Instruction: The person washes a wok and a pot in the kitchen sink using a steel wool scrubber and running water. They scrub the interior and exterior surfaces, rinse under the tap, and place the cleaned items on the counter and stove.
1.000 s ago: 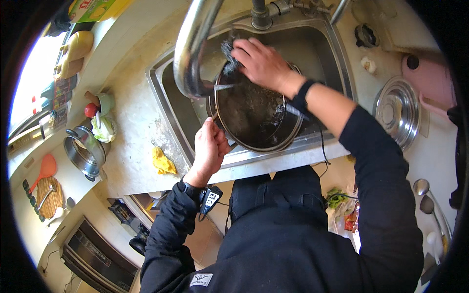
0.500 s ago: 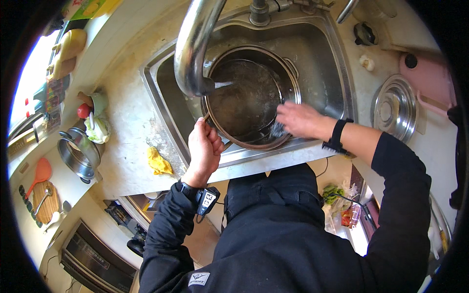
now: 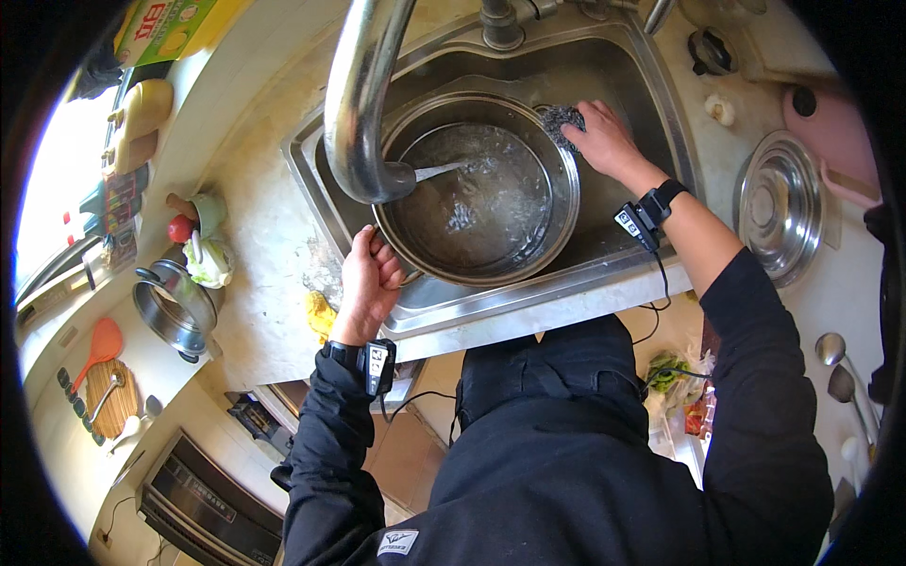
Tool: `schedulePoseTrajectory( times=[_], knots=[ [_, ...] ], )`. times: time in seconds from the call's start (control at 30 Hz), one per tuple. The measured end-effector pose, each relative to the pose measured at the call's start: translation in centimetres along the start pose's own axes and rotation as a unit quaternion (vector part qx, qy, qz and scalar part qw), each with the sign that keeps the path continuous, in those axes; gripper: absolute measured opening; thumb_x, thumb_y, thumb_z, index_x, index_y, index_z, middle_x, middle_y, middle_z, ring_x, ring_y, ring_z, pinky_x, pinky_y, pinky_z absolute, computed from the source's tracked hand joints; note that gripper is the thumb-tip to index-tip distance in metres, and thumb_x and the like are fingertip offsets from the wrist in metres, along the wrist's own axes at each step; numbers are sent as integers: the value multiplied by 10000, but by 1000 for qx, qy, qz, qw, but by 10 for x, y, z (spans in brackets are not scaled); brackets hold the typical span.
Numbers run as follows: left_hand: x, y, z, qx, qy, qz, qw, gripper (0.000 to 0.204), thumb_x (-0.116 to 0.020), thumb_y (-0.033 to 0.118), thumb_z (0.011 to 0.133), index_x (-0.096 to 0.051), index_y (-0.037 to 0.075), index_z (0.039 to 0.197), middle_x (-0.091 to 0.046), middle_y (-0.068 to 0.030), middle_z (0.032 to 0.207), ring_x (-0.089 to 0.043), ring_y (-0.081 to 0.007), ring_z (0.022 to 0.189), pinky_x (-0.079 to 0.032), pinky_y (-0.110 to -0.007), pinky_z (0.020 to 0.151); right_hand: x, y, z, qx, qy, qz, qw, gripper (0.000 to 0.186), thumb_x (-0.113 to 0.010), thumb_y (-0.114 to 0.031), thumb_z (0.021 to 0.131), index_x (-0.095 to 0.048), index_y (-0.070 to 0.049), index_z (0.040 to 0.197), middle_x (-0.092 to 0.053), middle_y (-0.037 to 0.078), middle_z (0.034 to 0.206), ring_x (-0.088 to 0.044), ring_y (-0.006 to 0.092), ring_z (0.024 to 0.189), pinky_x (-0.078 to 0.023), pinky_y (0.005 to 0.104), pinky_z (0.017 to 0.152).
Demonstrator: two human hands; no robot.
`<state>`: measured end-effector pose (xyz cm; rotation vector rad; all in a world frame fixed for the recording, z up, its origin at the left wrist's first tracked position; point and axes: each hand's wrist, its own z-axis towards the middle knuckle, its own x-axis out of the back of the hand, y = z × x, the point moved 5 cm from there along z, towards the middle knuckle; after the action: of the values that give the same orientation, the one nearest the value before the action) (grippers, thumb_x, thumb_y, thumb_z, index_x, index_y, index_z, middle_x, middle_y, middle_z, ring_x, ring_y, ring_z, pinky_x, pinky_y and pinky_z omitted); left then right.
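Observation:
A large metal pot (image 3: pixel 563 222) stands in the sink with water in it. From the faucet (image 3: pixel 357 123) a stream (image 3: pixel 439 171) runs into the pot and ripples the surface. My left hand (image 3: pixel 371 283) is closed around the handle at the pot's near left side. In my right hand (image 3: pixel 606 141) is a steel wool scrubber (image 3: pixel 561 123), pressed at the outside of the pot's far right rim, by its other handle. That handle is mostly hidden by the scrubber and fingers.
The steel sink (image 3: pixel 634 90) surrounds the pot. On the left counter are a yellow cloth (image 3: pixel 321 315), a lidded pot (image 3: pixel 175 316) and a cabbage (image 3: pixel 209 264). Rightward lie a round metal lid (image 3: pixel 780 208), a garlic bulb (image 3: pixel 720 109) and a pink container (image 3: pixel 835 137).
My right hand has carried the scrubber from the pot's near right inner wall to the far right outer rim. My left hand stays on the handle. The whole view has shifted slightly.

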<state>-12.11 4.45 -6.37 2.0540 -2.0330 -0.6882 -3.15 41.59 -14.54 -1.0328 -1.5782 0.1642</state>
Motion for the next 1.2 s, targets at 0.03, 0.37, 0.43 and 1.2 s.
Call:
schedulePoseTrajectory(
  times=[0.03,0.37,0.43,1.2],
  knots=[
    [2,4,2,2,-3,4,1000,364,-434,317,1045,-374,189,709,-278,67,579,-201,-74,428,-174,-236,387,-5,9,5,-27,-8,44,999,486,-597,-331,902,-562,47,1207,-562,264,1249,-534,389,1194,-444,448,1010],
    [16,37,5,-13,28,38,999,314,-457,274,1046,-445,176,748,-298,84,572,-238,-46,427,-207,-200,361,-50,31,10,-246,-89,450,854,348,-670,-254,877,-621,-39,1146,-638,42,831,-535,112,641,-404,259,483],
    [18,48,-4,-17,16,31,999,307,-469,274,1043,-456,179,751,-297,92,570,-239,-47,426,-206,-200,362,-47,28,4,-236,-77,461,852,343,-666,-255,880,-622,-38,1143,-628,31,812,-522,109,606,-391,257,459],
    [-88,147,-189,-174,-78,-116,975,352,-431,-42,945,-382,-45,1293,-452,-99,913,-472,-169,776,-453,-318,763,-146,-46,-135,-424,-323,596,600,146,-607,-253,881,-594,-110,904,-594,40,714,-553,149,526,-358,256,392]
  ],
)
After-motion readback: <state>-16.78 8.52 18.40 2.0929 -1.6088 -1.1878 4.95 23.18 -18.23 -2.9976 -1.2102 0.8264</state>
